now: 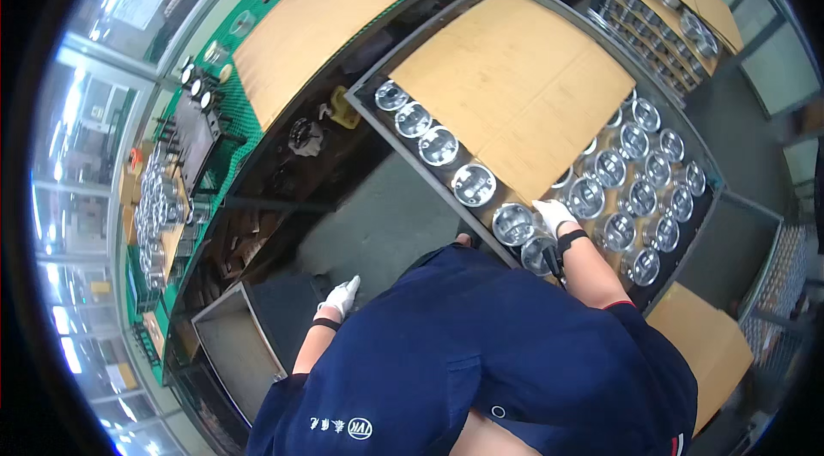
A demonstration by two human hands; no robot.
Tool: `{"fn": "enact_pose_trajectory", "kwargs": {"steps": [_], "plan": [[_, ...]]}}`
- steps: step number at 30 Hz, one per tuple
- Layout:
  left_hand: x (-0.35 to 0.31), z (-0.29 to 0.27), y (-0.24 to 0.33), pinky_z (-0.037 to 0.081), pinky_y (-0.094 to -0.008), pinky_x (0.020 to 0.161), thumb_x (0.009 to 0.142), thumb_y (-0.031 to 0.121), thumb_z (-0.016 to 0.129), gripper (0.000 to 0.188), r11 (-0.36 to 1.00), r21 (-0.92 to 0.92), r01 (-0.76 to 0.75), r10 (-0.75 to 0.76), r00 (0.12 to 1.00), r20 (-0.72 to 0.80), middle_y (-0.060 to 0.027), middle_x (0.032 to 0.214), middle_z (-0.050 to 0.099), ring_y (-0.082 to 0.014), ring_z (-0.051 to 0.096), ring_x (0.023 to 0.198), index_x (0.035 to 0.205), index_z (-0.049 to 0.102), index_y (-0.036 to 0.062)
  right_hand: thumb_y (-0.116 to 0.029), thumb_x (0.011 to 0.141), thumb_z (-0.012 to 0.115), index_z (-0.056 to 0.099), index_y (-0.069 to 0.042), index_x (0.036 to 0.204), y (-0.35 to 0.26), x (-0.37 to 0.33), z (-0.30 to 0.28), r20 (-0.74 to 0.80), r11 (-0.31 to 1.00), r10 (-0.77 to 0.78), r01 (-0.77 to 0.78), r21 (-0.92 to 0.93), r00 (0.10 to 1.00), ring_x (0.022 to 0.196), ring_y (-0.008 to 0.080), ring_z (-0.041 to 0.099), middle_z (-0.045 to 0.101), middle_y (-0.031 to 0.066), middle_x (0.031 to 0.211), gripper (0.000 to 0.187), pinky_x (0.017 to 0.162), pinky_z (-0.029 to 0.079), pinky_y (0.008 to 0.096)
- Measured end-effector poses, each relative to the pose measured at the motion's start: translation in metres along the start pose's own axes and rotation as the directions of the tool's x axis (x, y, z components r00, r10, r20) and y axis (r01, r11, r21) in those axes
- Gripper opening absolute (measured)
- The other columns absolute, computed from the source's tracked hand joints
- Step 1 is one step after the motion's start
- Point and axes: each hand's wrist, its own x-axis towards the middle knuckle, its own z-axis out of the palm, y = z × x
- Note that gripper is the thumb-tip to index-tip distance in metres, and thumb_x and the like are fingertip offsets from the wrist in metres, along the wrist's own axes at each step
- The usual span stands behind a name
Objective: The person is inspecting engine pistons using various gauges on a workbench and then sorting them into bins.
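My right hand (552, 214), in a white glove with a black wristband, grips the near corner of a brown cardboard sheet (515, 70). The sheet lies over part of a grey-rimmed metal cart (412, 157). Around it stand several shiny round metal pistons (512, 223), in a row along the near left side and in rows to the right; others are hidden beneath the sheet. My left hand (342, 297), also gloved in white, hangs away from the cart over the floor. It holds nothing, and its fingers are partly stretched out.
To the left runs a long green-topped bench (245, 104) with another cardboard sheet (313, 31), black gauge fixtures (199, 87) and a cluster of metal parts (159, 207). An open metal box (236, 340) stands at lower left. Stacked pistons fill a rack (657, 31) at far right.
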Motion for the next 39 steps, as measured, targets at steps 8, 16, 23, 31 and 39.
{"fn": "enact_pose_trajectory", "kwargs": {"steps": [8,16,23,31,39], "plan": [[0.068,-0.003,0.050,0.042,-0.0442,0.102,0.095,0.032,0.046,0.055,0.745,0.597,-0.298,0.289,0.950,0.114,-0.0256,0.131,0.054,-0.0433,0.048,0.125,0.144,0.036,0.0100,-0.039,0.090,0.059,0.064,0.002,0.113,0.018,-0.126,-0.031,-0.365,0.985,-0.170,0.168,-0.037,0.915,0.095,0.0308,0.067,0.069,0.0194,0.101,0.047,0.086,0.051,0.0372],[0.131,0.087,0.251,0.046,-0.0447,0.097,0.096,0.034,0.045,0.046,-0.114,0.691,-0.714,0.248,0.653,0.715,-0.0265,0.127,0.056,-0.0423,0.053,0.119,0.135,0.048,0.0097,-0.033,0.090,0.062,0.063,0.003,0.114,0.136,-0.291,-0.037,-0.721,0.904,0.349,-0.013,0.427,0.599,0.098,0.0271,0.067,0.069,0.0193,0.105,0.044,0.085,0.052,0.0366],[0.071,0.153,0.361,0.046,-0.0449,0.096,0.095,0.035,0.046,0.044,-0.422,0.558,-0.715,0.199,0.527,0.826,-0.0265,0.124,0.058,-0.0420,0.054,0.117,0.131,0.052,0.0093,-0.025,0.090,0.064,0.067,0.000,0.100,0.218,-0.468,0.111,-0.548,0.704,0.694,0.281,0.652,-0.467,0.077,0.0235,0.069,0.070,0.0145,0.088,0.028,0.074,0.054,0.0382],[0.028,0.102,0.393,0.047,-0.0451,0.094,0.095,0.036,0.046,0.043,-0.364,0.705,-0.609,0.334,0.621,0.709,-0.0265,0.122,0.059,-0.0417,0.056,0.115,0.127,0.056,0.0088,-0.053,0.086,0.063,0.044,0.005,0.139,0.249,-0.611,0.161,0.005,0.293,0.864,0.510,0.808,-0.504,0.124,0.0282,0.052,0.054,0.0171,0.136,0.080,0.104,0.040,0.0397],[0.087,0.074,0.388,0.049,-0.0408,0.091,0.091,0.047,0.052,0.053,-0.131,0.745,-0.654,0.544,0.581,0.606,-0.0258,0.112,0.066,-0.0382,0.062,0.109,0.119,0.064,0.0037,-0.025,0.091,0.067,0.055,-0.001,0.129,0.148,-0.618,0.067,-0.571,0.652,0.699,0.713,0.259,-0.431,0.101,0.0211,0.064,0.064,0.0092,0.117,0.046,0.087,0.053,0.0335]]}}
